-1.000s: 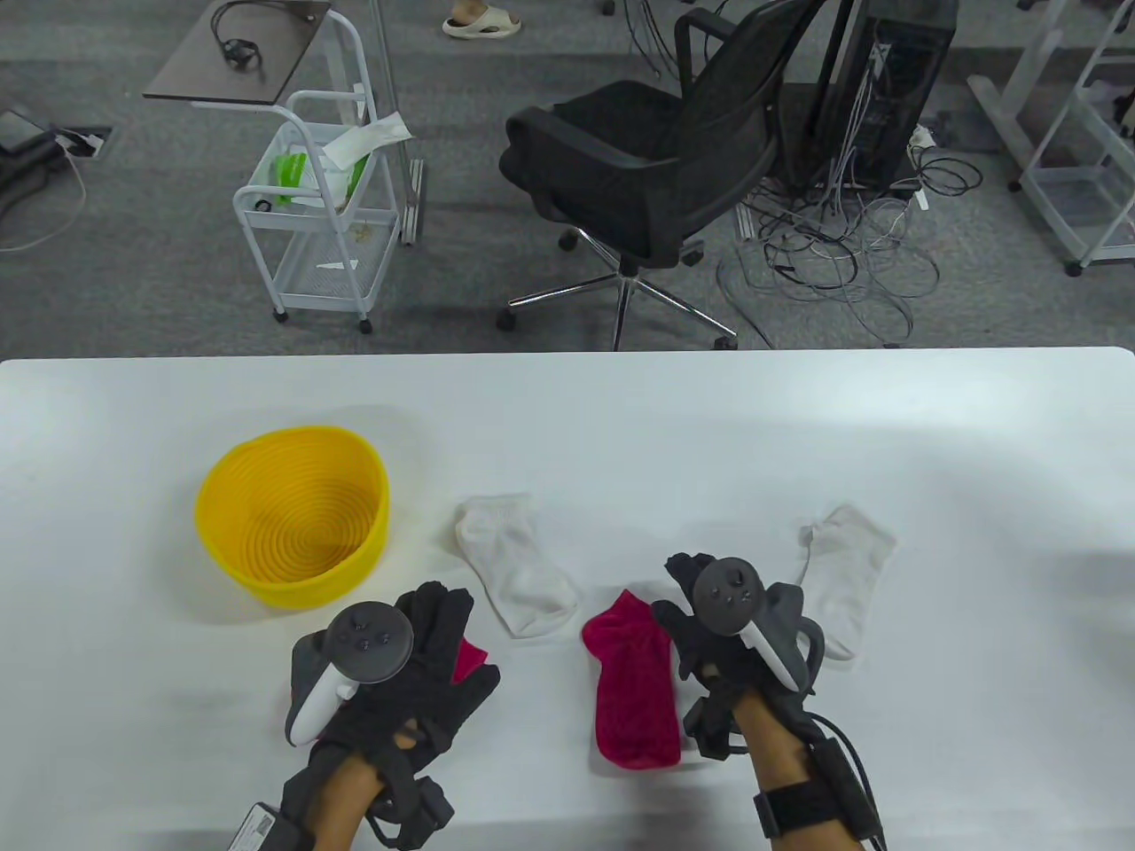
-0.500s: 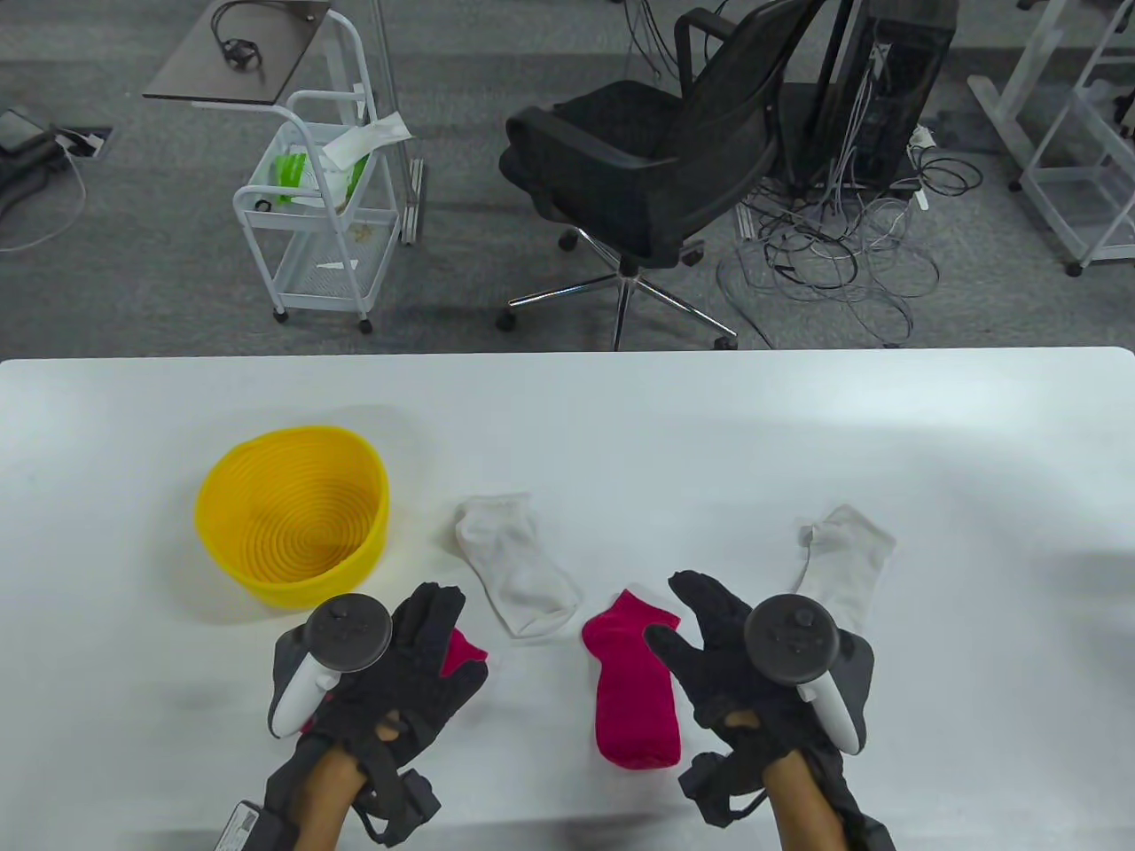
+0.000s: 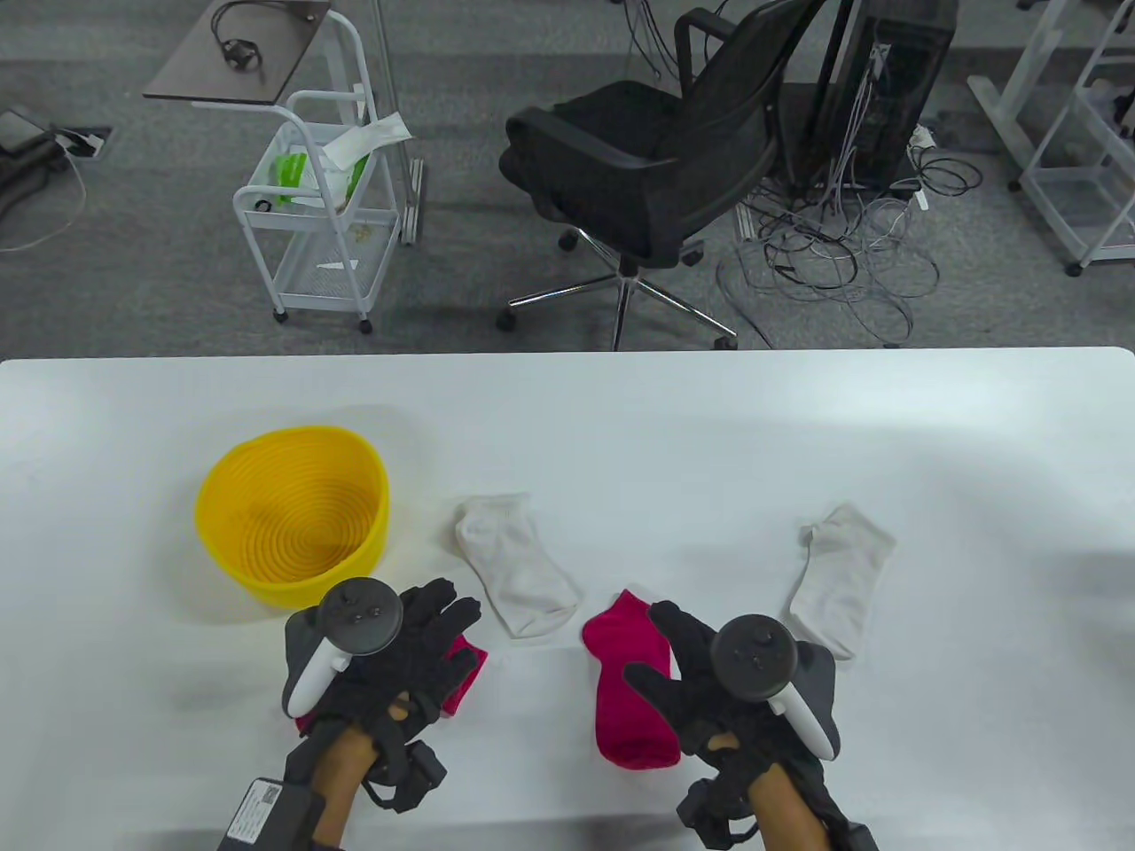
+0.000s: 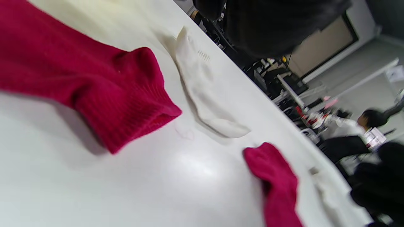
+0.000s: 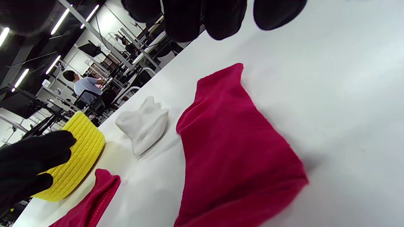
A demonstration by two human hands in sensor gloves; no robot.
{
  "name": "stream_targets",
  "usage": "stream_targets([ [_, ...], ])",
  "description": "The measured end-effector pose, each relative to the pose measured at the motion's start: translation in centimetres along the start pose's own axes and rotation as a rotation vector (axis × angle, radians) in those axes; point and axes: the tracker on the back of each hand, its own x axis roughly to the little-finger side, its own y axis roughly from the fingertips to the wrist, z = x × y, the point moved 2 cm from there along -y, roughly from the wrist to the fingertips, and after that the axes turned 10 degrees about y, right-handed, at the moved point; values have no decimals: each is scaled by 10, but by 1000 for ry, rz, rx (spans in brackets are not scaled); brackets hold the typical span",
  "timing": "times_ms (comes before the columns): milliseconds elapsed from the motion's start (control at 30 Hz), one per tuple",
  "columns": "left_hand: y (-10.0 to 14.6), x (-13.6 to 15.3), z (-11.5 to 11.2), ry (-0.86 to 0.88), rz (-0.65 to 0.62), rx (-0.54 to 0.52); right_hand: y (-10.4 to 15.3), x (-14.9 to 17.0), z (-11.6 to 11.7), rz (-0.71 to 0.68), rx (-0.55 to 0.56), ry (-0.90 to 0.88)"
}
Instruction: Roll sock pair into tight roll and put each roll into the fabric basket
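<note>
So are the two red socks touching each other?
Apart. In the table view, bare white table separates the red sock under the left hand from the other red sock; the left wrist view shows the same gap.

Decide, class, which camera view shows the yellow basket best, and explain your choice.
The table view: it looks down into the yellow basket, showing the whole rim and ribbed inside, with nothing in it. The right wrist view shows only its outer wall from the side, partly behind a gloved hand. The left wrist view does not show it.
</note>
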Motion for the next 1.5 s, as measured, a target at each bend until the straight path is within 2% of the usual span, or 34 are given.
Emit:
stream_targets([
  [67, -11, -8, -6, -159, 16, 29, -3, 2, 0, 14, 3, 5],
  [200, -30, -13, -12, -334, 63, 12, -5, 3, 0, 14, -11, 5],
  [300, -44, -9, -18, -413, 112, 26, -3, 2, -3, 1, -5, -6],
  [467, -52, -4, -27, -516, 105, 27, -4, 1, -4, -1, -9, 2],
  [533, -52, -5, -29, -563, 85, -13, -5, 0, -4, 5, -14, 1],
  [900, -49, -2, -34, -575, 14, -71, -5, 1, -5, 8, -3, -5],
  [1067, -47, -5, -20, -465, 47, -37, -4, 5, -10, 9, 14, -42],
  [1200, -29, -21, -2, -377, 21, -44, -4, 8, -10, 19, 16, -47],
  [1400, 9, -50, 27, -264, -96, -142, -5, 10, -11, 31, 13, -52],
  [1500, 25, -61, 34, -226, -138, -187, -4, 10, -11, 31, 15, -54],
])
